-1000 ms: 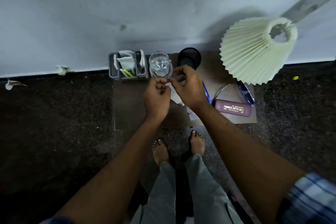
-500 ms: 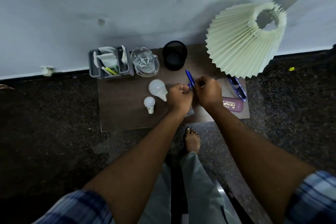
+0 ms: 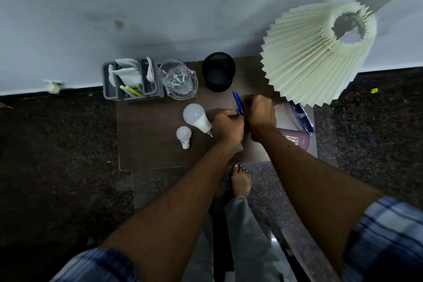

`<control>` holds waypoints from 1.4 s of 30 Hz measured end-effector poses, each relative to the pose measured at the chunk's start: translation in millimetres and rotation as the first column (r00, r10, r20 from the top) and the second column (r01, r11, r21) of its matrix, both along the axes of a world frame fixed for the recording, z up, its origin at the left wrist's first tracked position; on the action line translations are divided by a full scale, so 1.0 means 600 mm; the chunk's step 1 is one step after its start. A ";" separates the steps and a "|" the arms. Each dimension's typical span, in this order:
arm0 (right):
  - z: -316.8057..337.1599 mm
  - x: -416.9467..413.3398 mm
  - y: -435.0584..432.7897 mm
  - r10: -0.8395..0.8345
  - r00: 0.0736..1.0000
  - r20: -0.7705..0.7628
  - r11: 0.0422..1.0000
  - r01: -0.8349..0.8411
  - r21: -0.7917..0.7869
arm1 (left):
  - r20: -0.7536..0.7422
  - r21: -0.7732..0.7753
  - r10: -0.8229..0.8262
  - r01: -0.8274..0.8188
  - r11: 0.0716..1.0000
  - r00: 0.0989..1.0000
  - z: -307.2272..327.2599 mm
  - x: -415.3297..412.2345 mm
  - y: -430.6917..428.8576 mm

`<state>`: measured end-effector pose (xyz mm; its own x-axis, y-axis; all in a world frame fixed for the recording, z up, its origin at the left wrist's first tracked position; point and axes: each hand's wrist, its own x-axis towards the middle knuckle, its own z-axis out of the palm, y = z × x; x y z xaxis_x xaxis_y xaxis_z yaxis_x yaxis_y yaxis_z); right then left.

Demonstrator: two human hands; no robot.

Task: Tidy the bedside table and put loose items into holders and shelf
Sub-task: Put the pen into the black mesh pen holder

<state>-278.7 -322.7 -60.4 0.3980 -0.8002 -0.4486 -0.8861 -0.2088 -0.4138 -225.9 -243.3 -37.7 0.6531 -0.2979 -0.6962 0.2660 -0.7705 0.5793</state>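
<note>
Hands moved from the glass (image 3: 178,80) to the pen (image 3: 237,102) mid-table (image 3: 148,144): left hand (image 3: 227,125) pinched its lower end, right hand (image 3: 261,112) curled round it; step judged pen pickup, next likely lifting it into the black cup (image 3: 218,74) just behind.

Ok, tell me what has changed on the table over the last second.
Both hands moved right, away from in front of the glass jug to the blue pen, which lay on the table. The left hand and right hand now grip it, its tip pointing toward the black mesh cup. The jug, cup, grey caddy, glasses case and lamp shade stayed put.
</note>
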 end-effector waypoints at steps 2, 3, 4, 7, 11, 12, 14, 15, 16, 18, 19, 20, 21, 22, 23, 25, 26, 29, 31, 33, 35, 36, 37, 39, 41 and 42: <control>0.000 0.001 0.000 0.012 1.000 0.014 1.000 -0.013 0.013 | 0.002 0.005 0.013 -0.013 1.000 1.000 0.001 0.001 -0.001; 0.000 0.001 0.000 0.022 1.000 0.018 1.000 -0.022 0.011 | 0.000 0.004 0.019 -0.019 1.000 1.000 0.002 0.002 -0.002; 0.000 0.000 0.001 0.029 0.999 0.018 1.000 -0.030 0.007 | -0.004 0.000 0.024 -0.024 1.000 1.000 0.003 0.002 -0.003; 0.000 0.001 0.003 0.033 0.999 0.018 0.999 -0.034 0.010 | -0.008 -0.014 0.039 -0.039 0.999 0.999 0.005 0.004 -0.004; 0.000 0.008 0.004 0.036 0.999 0.000 0.999 -0.036 0.025 | -0.006 -0.014 0.039 -0.039 0.999 0.999 0.002 0.004 -0.002; 0.000 0.010 0.004 0.031 1.000 -0.003 0.999 -0.031 0.029 | -0.012 -0.014 0.041 -0.041 0.999 0.999 0.001 0.005 -0.001; 0.000 0.013 0.004 0.025 1.000 -0.005 0.999 -0.025 0.034 | -0.021 -0.011 0.050 -0.050 0.999 0.999 -0.001 0.006 0.002; 0.001 0.014 0.004 0.027 1.000 -0.008 0.999 -0.026 0.033 | -0.024 -0.010 0.058 -0.058 0.998 0.998 -0.001 0.008 0.003; 0.001 0.016 0.004 0.030 0.999 -0.012 0.999 -0.030 0.030 | -0.029 -0.010 0.065 -0.065 0.998 0.998 -0.001 0.009 0.004; 0.007 0.019 0.003 0.035 0.999 -0.018 0.999 -0.035 0.025 | -0.044 -0.012 0.072 -0.073 0.997 0.996 0.000 0.011 0.006; 0.011 0.020 0.002 0.034 0.999 -0.016 0.999 -0.034 0.019 | -0.052 -0.011 0.076 -0.077 0.997 0.996 0.001 0.011 0.006; 0.016 0.021 0.002 0.031 0.999 -0.016 0.999 -0.031 0.008 | -0.057 -0.010 0.080 -0.080 0.997 0.995 0.003 0.012 0.007; 0.023 0.022 0.002 0.027 0.999 -0.020 1.000 -0.028 -0.013 | -0.059 -0.009 0.081 -0.081 0.997 0.995 0.005 0.013 0.009; 0.030 0.024 0.004 0.019 1.000 -0.020 0.999 -0.020 -0.047 | -0.060 -0.011 0.084 -0.085 0.996 0.995 0.009 0.015 0.011; 0.039 0.025 0.007 0.003 1.000 -0.003 0.997 -0.003 -0.083 | -0.063 -0.010 0.088 -0.089 0.996 0.994 0.013 0.018 0.012; 0.055 0.027 0.015 -0.039 0.995 0.092 0.993 0.049 -0.111 | -0.072 -0.015 0.087 -0.088 0.996 0.994 0.022 0.022 0.018; 0.065 0.028 0.021 -0.048 0.988 0.149 0.992 0.065 -0.107 | -0.078 -0.028 0.086 -0.088 0.996 0.993 0.028 0.023 0.021; 0.091 0.029 0.033 -0.035 0.959 0.282 0.991 0.069 -0.112 | -0.087 -0.104 0.110 -0.119 0.987 0.990 0.054 0.031 0.027; 0.105 0.033 0.037 -0.037 0.942 0.335 0.991 0.076 -0.106 | -0.052 -0.148 0.130 -0.136 0.980 0.990 0.072 0.041 0.026; 0.120 0.038 0.039 -0.079 0.918 0.389 0.990 0.118 -0.076 | -0.044 -0.196 0.157 -0.162 0.967 0.987 0.090 0.052 0.021; 0.134 0.044 0.041 -0.091 0.892 0.442 0.989 0.134 -0.066 | -0.069 -0.245 0.169 -0.181 0.953 0.983 0.103 0.060 0.017; 0.138 0.046 0.041 -0.083 0.882 0.463 0.989 0.132 -0.074 | -0.077 -0.269 0.170 -0.185 0.945 0.982 0.109 0.062 0.017; 0.143 0.049 0.041 -0.074 0.874 0.480 0.987 0.132 -0.088 | -0.077 -0.297 0.170 -0.185 0.937 0.982 0.114 0.065 0.017; 0.151 0.057 0.038 -0.073 0.855 0.514 0.983 0.148 -0.107 | -0.058 -0.346 0.157 -0.168 0.923 0.986 0.119 0.072 0.020; 0.157 0.068 0.028 -0.091 0.824 0.560 0.977 0.181 -0.108 | -0.046 -0.381 0.151 -0.157 0.911 0.987 0.123 0.081 0.024; 0.160 0.074 0.022 -0.099 0.807 0.582 0.973 0.200 -0.112 | -0.045 -0.391 0.162 -0.167 0.905 0.986 0.122 0.086 0.025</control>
<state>-234.2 -309.5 35.5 0.4100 -0.9112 -0.0400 -0.5272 -0.2010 -0.8256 -174.3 -228.3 35.7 0.7090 -0.4373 -0.5532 0.3776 -0.4271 0.8216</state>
